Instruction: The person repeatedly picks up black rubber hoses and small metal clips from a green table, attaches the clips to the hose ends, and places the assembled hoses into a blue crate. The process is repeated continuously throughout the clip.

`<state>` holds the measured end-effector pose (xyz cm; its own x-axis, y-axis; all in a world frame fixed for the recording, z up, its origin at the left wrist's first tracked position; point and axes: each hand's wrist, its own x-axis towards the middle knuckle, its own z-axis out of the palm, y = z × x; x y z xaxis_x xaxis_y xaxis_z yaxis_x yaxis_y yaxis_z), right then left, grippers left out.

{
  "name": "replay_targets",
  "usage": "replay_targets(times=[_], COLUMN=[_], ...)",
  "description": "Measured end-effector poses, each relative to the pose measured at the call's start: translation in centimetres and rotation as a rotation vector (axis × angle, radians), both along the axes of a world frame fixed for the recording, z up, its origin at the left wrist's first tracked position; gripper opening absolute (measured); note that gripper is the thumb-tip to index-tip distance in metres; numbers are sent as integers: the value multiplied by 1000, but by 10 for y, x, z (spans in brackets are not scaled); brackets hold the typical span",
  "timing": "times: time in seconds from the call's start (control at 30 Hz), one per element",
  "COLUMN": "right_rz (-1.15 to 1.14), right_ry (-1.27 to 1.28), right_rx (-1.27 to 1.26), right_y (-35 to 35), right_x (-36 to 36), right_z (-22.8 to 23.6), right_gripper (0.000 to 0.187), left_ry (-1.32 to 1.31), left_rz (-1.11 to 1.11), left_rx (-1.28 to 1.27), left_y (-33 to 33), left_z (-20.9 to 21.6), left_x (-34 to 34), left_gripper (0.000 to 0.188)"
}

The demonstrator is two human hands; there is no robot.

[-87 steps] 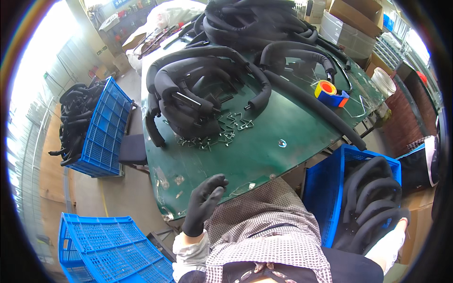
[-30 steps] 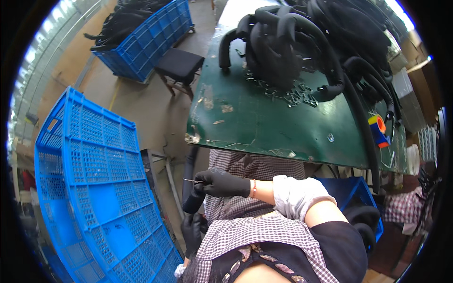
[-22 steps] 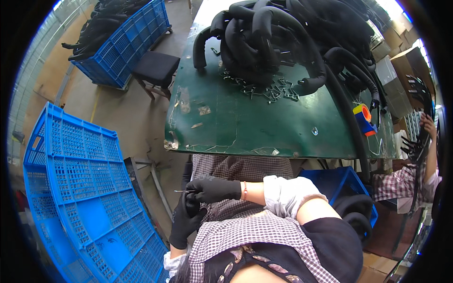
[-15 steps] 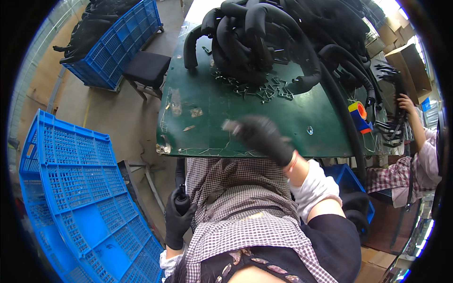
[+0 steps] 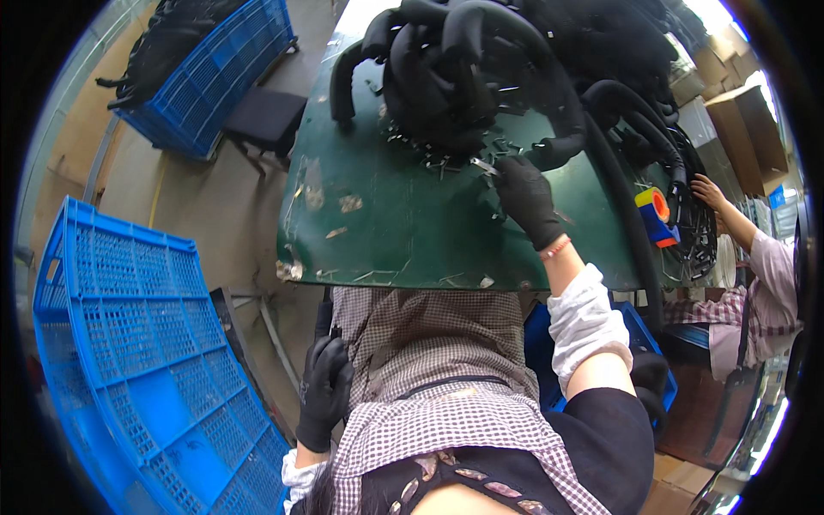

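Note:
My right hand (image 5: 525, 199), in a black glove, is over the green table (image 5: 378, 219) at a scatter of small metal clips (image 5: 442, 163). Its fingers are closed round a small silver-tipped tool (image 5: 483, 165), whose kind I cannot make out. Low beside my lap, my gloved left hand (image 5: 324, 390) is closed round a black foam-covered hose (image 5: 324, 319); much of the hose is hidden by the hand and apron. Beyond the clips lies a big heap of curved black foam-covered hoses (image 5: 468, 77).
A large blue plastic crate (image 5: 142, 343) stands at my left. Farther off are a dark stool (image 5: 268, 116) and a wheeled blue crate (image 5: 210, 81) of black hoses. A yellow, blue and orange tape roll (image 5: 657, 215) sits at the right, near another person's hand (image 5: 708, 190).
My right hand has swung away from the table's near edge to the clips, carrying the silver-tipped tool. My left hand has turned slightly, still holding the hose low.

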<state>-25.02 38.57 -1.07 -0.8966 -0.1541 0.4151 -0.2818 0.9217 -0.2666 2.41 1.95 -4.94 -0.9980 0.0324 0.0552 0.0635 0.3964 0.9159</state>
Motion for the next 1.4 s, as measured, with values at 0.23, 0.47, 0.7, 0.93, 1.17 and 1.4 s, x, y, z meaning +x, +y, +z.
replay_targets(times=[0.23, 0.47, 0.7, 0.93, 1.17, 1.4], right_rz=[531, 807, 745, 660, 655, 632], right_ry=[-648, -952, -889, -1336, -1443, -1409], right_rx=[-428, -488, -493, -789, -609, -608], right_y=[-93, -157, -164, -170, -172, -161], right_x=[115, 163, 169, 176, 166, 160], right_z=[59, 22, 14, 6, 18, 17], right_gripper=[14, 15, 24, 36, 34, 30], left_ry=[58, 55, 198, 213, 281, 409], left_rz=[1, 37, 61, 91, 125, 69], left_rx=[-162, -137, -252, -246, -267, -265], left_y=[13, 22, 26, 29, 29, 34], left_z=[19, 21, 16, 19, 11, -1], left_x=[-17, -10, -14, -6, 0, -1], left_gripper=[32, 32, 34, 35, 31, 43])
